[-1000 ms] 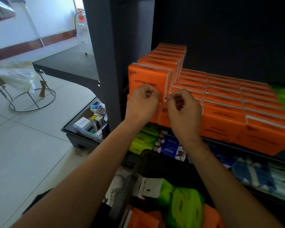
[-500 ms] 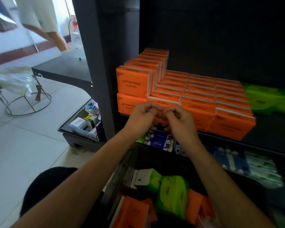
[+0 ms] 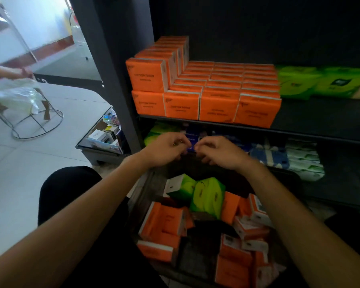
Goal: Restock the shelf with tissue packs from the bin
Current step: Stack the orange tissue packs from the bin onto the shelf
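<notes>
The left fingers (image 3: 183, 142) and right fingers (image 3: 202, 145) are curled inward, their tips almost meeting. Blur hides whether either set pinches anything. The left hand (image 3: 166, 150) and right hand (image 3: 220, 154) hang side by side, knuckles up. Half a second ago they were level with the front orange row at the shelf edge. Now they have dropped below that edge and sit before the blue packs (image 3: 268, 156) of the lower tier.

At 6 o'clock from the hands lies the dark bin (image 3: 142, 185), more of it in view than before. In it, loose orange packs (image 3: 164, 223) are jumbled around two loose green packs (image 3: 208, 196) at its far end.

At 12 o'clock the shelf (image 3: 320, 119) carries the stacked orange packs (image 3: 216, 104) in neat rows, with a second layer at their 9 o'clock end. At their 3 o'clock stand the shelved green packs (image 3: 320, 82).

At 9 o'clock from the shelf rises a dark post (image 3: 112, 80), with a tray of small boxes (image 3: 104, 136) at its foot. Beyond it, on the pale tiled floor (image 3: 29, 173), stands a wire stand (image 3: 37, 125) holding a plastic bag (image 3: 15, 96). Another person's arm (image 3: 4, 71) now reaches to the bag, where legs showed before.
</notes>
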`<act>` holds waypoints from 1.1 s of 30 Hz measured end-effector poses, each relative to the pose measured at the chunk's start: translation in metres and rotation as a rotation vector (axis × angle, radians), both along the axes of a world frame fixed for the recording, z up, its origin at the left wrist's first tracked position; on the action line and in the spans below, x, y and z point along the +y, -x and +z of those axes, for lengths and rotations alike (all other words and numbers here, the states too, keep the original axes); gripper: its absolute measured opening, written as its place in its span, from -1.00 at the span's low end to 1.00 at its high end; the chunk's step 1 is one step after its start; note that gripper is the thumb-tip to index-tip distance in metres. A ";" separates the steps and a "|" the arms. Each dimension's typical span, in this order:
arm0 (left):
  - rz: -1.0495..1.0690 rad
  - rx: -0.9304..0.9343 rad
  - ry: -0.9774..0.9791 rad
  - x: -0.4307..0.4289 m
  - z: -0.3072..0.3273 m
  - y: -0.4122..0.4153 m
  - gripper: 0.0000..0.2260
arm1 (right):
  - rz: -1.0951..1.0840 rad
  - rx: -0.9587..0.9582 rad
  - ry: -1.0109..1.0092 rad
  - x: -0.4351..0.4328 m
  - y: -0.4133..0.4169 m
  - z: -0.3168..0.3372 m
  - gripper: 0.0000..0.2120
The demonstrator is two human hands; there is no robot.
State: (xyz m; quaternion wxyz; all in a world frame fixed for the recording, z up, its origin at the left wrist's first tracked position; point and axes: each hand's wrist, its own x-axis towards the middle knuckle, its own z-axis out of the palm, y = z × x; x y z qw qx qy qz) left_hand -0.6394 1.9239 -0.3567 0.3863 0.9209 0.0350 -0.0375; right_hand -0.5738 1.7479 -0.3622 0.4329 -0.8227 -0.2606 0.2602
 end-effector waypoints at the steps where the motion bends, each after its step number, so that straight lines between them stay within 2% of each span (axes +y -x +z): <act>1: -0.039 -0.004 -0.079 -0.004 -0.005 0.001 -0.85 | 0.005 0.004 0.005 -0.005 0.003 -0.008 -0.85; 4: -0.135 0.010 -0.217 -0.019 -0.024 0.004 -0.84 | 0.022 0.035 0.064 -0.017 0.010 -0.031 -0.86; 12: -0.151 0.226 -0.177 -0.042 -0.106 0.011 -0.80 | -0.019 0.205 0.209 -0.039 0.026 -0.105 -0.78; 17: -0.176 0.399 -0.147 -0.046 -0.146 0.024 -0.81 | -0.095 0.295 0.243 -0.051 0.043 -0.163 -0.88; 21: -0.162 0.504 -0.185 -0.037 -0.166 0.038 -0.79 | -0.073 0.468 0.339 -0.057 0.060 -0.197 -0.87; 24: -0.176 0.581 -0.274 -0.022 -0.179 0.048 -0.78 | 0.026 0.467 0.389 -0.052 0.064 -0.214 -0.89; 27: -0.168 0.640 -0.275 -0.012 -0.190 0.055 -0.79 | 0.113 0.406 0.389 -0.034 0.059 -0.229 -0.91; 33: -0.121 0.523 -0.280 -0.010 -0.210 0.052 -0.76 | 0.093 0.362 0.378 0.014 0.064 -0.256 -0.76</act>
